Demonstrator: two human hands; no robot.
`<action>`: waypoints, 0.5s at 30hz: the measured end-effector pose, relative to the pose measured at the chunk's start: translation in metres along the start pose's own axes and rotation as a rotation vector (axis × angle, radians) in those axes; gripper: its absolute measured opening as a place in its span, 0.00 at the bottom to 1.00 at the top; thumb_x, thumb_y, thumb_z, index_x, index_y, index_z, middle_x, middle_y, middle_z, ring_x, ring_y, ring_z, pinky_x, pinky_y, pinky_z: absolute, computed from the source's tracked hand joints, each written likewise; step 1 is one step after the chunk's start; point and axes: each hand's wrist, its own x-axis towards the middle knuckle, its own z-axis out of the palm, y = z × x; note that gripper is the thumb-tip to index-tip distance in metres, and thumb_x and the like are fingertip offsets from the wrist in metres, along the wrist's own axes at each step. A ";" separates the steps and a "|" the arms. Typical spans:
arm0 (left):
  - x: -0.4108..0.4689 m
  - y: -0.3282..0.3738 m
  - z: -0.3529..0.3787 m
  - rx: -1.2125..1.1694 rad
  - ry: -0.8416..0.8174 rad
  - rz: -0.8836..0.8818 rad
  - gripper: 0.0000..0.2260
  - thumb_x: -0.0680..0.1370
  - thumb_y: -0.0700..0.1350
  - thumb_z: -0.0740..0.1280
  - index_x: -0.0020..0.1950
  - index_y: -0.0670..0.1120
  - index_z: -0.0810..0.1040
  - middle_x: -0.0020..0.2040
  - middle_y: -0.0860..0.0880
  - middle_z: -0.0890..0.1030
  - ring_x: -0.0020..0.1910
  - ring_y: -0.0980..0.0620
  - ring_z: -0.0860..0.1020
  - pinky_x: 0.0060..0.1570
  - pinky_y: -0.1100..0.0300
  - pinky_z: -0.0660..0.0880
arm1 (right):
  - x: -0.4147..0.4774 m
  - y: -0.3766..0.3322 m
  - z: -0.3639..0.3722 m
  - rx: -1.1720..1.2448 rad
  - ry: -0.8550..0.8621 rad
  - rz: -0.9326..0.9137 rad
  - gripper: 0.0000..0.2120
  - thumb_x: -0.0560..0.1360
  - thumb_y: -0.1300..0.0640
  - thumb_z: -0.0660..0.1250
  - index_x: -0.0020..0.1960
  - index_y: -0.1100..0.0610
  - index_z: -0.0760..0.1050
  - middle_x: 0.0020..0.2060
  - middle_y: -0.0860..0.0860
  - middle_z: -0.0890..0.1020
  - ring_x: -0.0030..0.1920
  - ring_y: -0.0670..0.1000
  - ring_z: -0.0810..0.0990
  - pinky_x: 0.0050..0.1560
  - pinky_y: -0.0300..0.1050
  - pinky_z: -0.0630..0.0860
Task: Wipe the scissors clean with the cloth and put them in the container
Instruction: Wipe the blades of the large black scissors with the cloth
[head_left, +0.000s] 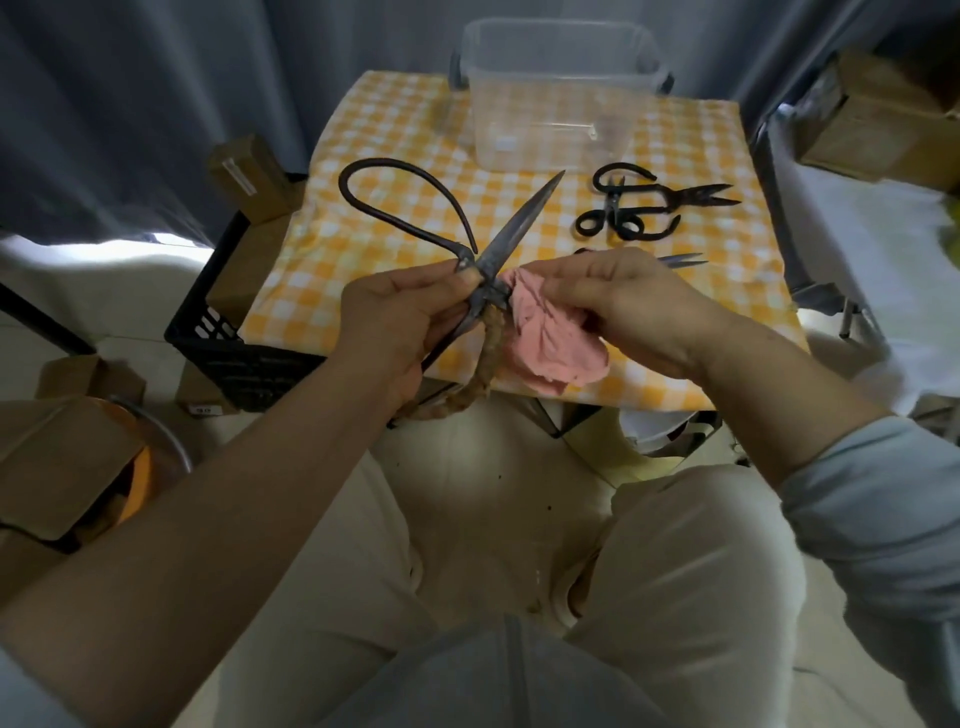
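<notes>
My left hand (395, 322) grips a large old pair of dark iron scissors (514, 228) near the pivot, one blade pointing up and to the right. One handle loop arches to the upper left; the other, wrapped in tan cord, hangs down below my hand. My right hand (618, 301) holds a pink cloth (550, 338) bunched against the scissors just right of the pivot. A clear plastic container (558, 93) stands at the far edge of the table.
Two more dark scissors (644, 205) lie overlapping on the yellow checked tablecloth (395, 135) at the right, and another pair's tips (685, 258) show behind my right hand. A black crate (228, 338) and cardboard boxes stand left of the table.
</notes>
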 end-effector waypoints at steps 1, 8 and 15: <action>-0.001 -0.001 0.000 -0.002 0.001 -0.002 0.04 0.72 0.32 0.70 0.44 0.39 0.80 0.31 0.48 0.84 0.33 0.53 0.83 0.34 0.64 0.79 | 0.000 0.001 0.001 -0.050 -0.007 -0.024 0.11 0.78 0.65 0.62 0.54 0.56 0.79 0.46 0.53 0.84 0.47 0.50 0.83 0.50 0.41 0.80; -0.006 -0.008 0.006 -0.009 -0.048 -0.004 0.05 0.72 0.32 0.69 0.43 0.40 0.81 0.32 0.48 0.84 0.33 0.53 0.83 0.37 0.62 0.81 | 0.007 0.004 0.019 -0.269 0.169 -0.144 0.08 0.77 0.58 0.66 0.47 0.61 0.82 0.40 0.58 0.84 0.40 0.55 0.80 0.47 0.51 0.78; -0.007 -0.010 0.000 -0.033 -0.009 -0.037 0.04 0.72 0.32 0.70 0.45 0.39 0.80 0.31 0.48 0.84 0.32 0.53 0.83 0.33 0.65 0.78 | 0.004 0.011 0.023 -0.739 0.153 -0.315 0.13 0.80 0.54 0.61 0.53 0.61 0.80 0.44 0.57 0.83 0.46 0.55 0.79 0.45 0.48 0.72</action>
